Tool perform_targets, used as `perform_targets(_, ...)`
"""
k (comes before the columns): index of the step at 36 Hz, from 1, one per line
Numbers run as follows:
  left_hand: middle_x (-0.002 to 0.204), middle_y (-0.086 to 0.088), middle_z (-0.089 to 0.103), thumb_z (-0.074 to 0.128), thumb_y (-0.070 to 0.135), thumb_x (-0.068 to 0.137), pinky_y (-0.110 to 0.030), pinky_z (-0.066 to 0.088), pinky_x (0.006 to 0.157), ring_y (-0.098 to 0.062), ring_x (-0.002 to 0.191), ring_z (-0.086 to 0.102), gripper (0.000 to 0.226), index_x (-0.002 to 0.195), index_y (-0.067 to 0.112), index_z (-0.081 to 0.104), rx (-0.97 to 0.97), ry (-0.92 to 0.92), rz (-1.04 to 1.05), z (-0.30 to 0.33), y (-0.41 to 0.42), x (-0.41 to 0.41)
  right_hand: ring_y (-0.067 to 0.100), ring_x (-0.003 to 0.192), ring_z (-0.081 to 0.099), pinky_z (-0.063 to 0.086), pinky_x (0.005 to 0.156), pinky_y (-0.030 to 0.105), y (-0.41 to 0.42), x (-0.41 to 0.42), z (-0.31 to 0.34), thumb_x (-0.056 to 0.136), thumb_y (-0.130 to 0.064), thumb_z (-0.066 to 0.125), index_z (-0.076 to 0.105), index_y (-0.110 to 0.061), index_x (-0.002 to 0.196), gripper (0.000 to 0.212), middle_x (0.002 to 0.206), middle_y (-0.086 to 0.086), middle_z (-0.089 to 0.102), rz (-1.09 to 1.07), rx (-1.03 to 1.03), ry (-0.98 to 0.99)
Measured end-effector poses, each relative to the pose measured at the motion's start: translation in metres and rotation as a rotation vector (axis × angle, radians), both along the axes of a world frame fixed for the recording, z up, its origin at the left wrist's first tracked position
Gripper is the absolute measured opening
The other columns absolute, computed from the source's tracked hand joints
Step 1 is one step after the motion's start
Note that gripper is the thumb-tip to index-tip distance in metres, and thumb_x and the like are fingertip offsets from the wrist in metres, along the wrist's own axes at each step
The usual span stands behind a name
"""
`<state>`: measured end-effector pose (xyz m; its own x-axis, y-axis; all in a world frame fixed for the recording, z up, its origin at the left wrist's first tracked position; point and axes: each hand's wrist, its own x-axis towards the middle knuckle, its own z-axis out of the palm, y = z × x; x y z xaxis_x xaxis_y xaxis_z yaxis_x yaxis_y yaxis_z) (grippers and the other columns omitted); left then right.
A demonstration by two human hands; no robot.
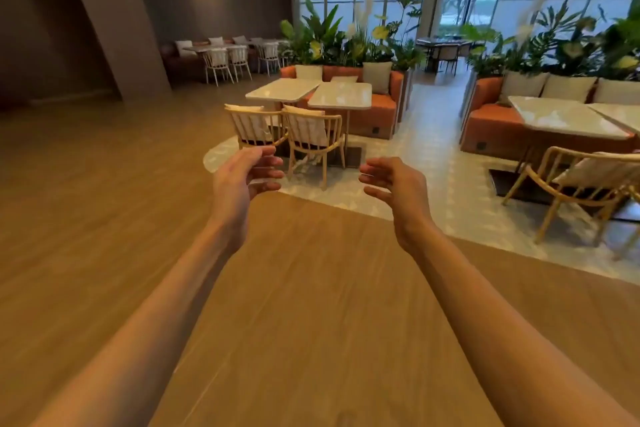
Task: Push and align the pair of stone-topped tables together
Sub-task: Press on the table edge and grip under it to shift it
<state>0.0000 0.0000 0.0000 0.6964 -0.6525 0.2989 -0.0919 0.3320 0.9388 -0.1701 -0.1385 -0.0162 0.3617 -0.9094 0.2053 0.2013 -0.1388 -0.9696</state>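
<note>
The approach is in hand — nothing is touched yet. Both arms reach forward over the wood floor (311,288), the left hand (239,177) and right hand (398,191) bare, palms facing each other, fingers (266,161) loosely spread and holding nothing. Well beyond the fingers stand the two stone-topped tables: the left table (280,90) sits skewed, its near corner meeting the right table (341,95) while a wedge-shaped gap opens behind. Two cane chairs (287,132) stand between fingers and worktops. Next, I judge, comes walking up and gripping the skewed top's edge to swing it square.
</note>
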Motion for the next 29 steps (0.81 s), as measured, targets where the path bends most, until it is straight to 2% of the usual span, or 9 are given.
perform_targets(6, 0.107, -0.013, 0.072, 0.044, 0.025, 0.103, -0.046, 0.056, 0.088, -0.026, 0.098, 0.069, 0.032, 0.114, 0.008, 0.069, 0.01, -0.012, 0.068, 0.01, -0.101, 0.076, 0.025, 0.098, 0.073, 0.059, 0.088, 0.038, -0.108, 0.088, 0.013, 0.097, -0.026, 0.053, 0.075, -0.019, 0.089, 0.024, 0.096, 0.01, 0.077, 0.016, 0.043, -0.025)
perform_targets(13, 0.097, -0.003, 0.077, 0.044, 0.023, 0.103, -0.034, 0.059, 0.077, -0.019, 0.091, 0.072, 0.029, 0.106, 0.015, 0.071, -0.015, 0.005, 0.08, 0.018, -0.214, 0.181, 0.029, 0.101, 0.072, 0.058, 0.092, 0.043, -0.224, 0.204, 0.018, 0.095, -0.025, 0.055, 0.075, -0.014, 0.093, 0.023, 0.099, 0.013, 0.077, 0.09, 0.095, -0.04)
perform_targets(18, 0.094, -0.002, 0.076, 0.044, 0.022, 0.103, -0.034, 0.059, 0.076, -0.017, 0.087, 0.071, 0.028, 0.107, 0.014, 0.071, -0.022, 0.017, 0.091, 0.014, -0.285, 0.261, 0.029, 0.102, 0.072, 0.057, 0.092, 0.043, -0.296, 0.282, 0.015, 0.096, -0.024, 0.054, 0.074, -0.014, 0.092, 0.023, 0.101, 0.014, 0.077, 0.087, 0.097, -0.022)
perform_targets(22, 0.095, -0.004, 0.075, 0.045, 0.02, 0.103, -0.03, 0.059, 0.072, -0.018, 0.088, 0.07, 0.027, 0.107, 0.013, 0.071, -0.047, 0.017, 0.075, 0.01, -0.349, 0.333, 0.027, 0.098, 0.072, 0.059, 0.085, 0.037, -0.358, 0.35, 0.01, 0.098, -0.024, 0.054, 0.074, -0.015, 0.091, 0.024, 0.1, 0.013, 0.076, 0.051, 0.094, -0.014)
perform_targets(26, 0.099, -0.009, 0.072, 0.045, 0.018, 0.103, -0.033, 0.058, 0.078, -0.02, 0.091, 0.069, 0.027, 0.109, 0.01, 0.07, -0.052, 0.036, 0.044, 0.012, -0.417, 0.407, 0.022, 0.091, 0.072, 0.058, 0.073, 0.027, -0.418, 0.415, 0.012, 0.097, -0.023, 0.055, 0.075, -0.007, 0.1, 0.025, 0.1, 0.014, 0.076, 0.01, 0.106, -0.051)
perform_targets(29, 0.098, -0.008, 0.074, 0.046, 0.019, 0.103, -0.032, 0.059, 0.078, -0.02, 0.091, 0.07, 0.027, 0.111, 0.009, 0.07, -0.04, 0.036, 0.016, 0.02, -0.469, 0.461, 0.024, 0.093, 0.073, 0.06, 0.077, 0.03, -0.464, 0.461, 0.018, 0.098, -0.023, 0.053, 0.075, -0.01, 0.097, 0.025, 0.1, 0.014, 0.076, -0.044, 0.109, -0.058)
